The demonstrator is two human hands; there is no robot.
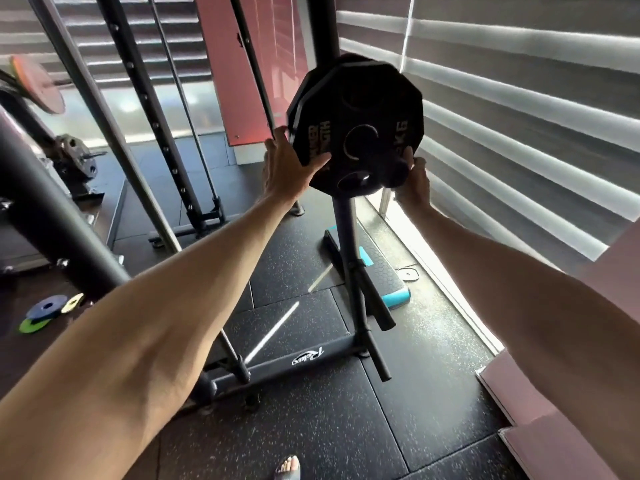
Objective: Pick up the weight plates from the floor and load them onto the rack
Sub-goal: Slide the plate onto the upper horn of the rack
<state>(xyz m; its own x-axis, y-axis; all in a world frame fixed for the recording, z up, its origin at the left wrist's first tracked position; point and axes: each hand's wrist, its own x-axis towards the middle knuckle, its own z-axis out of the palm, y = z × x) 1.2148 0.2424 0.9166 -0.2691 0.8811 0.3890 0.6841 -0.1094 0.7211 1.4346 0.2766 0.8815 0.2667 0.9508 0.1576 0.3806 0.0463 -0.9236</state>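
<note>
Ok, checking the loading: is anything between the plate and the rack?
Only a second plate right behind it, against the rack; the left hand and right hand hold the front plate at its edges.

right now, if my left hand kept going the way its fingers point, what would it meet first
The black weight plate: your left hand already holds its left rim. Past that, probably the rack's upright post, though depth is unclear.
</note>
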